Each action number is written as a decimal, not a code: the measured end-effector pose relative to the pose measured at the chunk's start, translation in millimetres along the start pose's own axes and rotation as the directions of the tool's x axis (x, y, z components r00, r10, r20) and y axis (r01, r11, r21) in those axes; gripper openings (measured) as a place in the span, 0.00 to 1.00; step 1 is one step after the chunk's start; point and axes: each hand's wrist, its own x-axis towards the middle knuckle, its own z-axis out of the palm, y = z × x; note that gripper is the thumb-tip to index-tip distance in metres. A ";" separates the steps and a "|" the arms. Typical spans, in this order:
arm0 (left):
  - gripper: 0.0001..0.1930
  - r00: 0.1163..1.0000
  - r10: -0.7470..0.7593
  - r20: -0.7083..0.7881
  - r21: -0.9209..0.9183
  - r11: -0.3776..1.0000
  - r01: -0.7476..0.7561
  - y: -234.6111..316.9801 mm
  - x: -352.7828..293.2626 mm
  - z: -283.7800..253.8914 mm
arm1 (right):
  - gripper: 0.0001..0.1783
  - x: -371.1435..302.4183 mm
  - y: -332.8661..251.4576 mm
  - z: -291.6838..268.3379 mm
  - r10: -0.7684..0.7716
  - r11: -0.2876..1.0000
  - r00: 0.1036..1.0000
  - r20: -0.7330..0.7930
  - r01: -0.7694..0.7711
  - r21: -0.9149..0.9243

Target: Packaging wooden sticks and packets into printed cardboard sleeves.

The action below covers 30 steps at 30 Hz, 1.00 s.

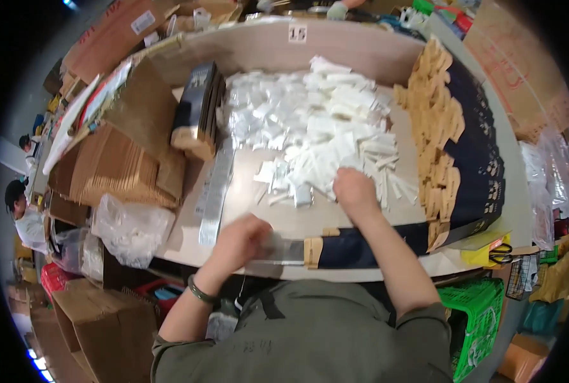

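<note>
Up front lies a package (348,249) crosswise, tan end (313,253) left; left hand (236,241), right hand (356,190): grips unclear.

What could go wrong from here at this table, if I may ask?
The loose white packets by the right hand might slide or scatter if nudged. The dark blue package lies along the front edge of the table, by the right forearm, so it could get brushed off.
</note>
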 end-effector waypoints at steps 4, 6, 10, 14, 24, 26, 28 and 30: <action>0.17 0.996 -0.059 -0.069 0.172 0.983 0.070 10.8 -40.2 35.6 | 0.11 8.4 -9.7 -19.5 0.032 0.999 0.999 -0.020 -0.032 0.009; 0.17 0.970 0.005 -0.243 0.171 0.985 0.038 16.9 -41.8 20.1 | 0.10 3.7 -34.2 -37.3 0.101 0.971 0.993 0.066 -0.113 0.211; 0.18 0.793 0.089 -0.603 0.067 0.996 -0.061 -47.4 -36.7 -60.2 | 0.08 -19.7 -85.3 -37.2 -0.267 0.892 0.945 0.190 0.168 0.419; 0.09 0.683 0.086 -0.725 0.523 0.713 0.466 -83.1 7.5 -206.8 | 0.03 -42.8 -110.4 -2.8 -0.660 0.749 0.674 0.330 0.558 0.358; 0.11 0.833 -0.252 -0.492 0.578 0.620 0.530 -175.8 3.4 -236.3 | 0.08 -77.1 -117.1 39.4 -0.533 0.846 0.744 0.404 0.480 0.233; 0.11 0.866 -0.246 -0.435 0.695 0.520 0.497 -152.1 10.0 -226.1 | 0.12 -81.7 -121.6 10.2 -0.600 0.790 0.770 0.215 0.529 0.311; 0.12 0.842 -0.289 -0.455 0.660 0.525 0.537 -174.5 -0.3 -229.1 | 0.10 -82.6 -117.1 -6.6 -0.578 0.788 0.806 0.124 0.514 0.338; 0.10 0.748 0.020 -0.663 0.610 0.594 0.524 -185.0 -14.5 -225.0 | 0.09 -86.8 -106.8 -16.3 -0.540 0.806 0.836 0.097 0.479 0.348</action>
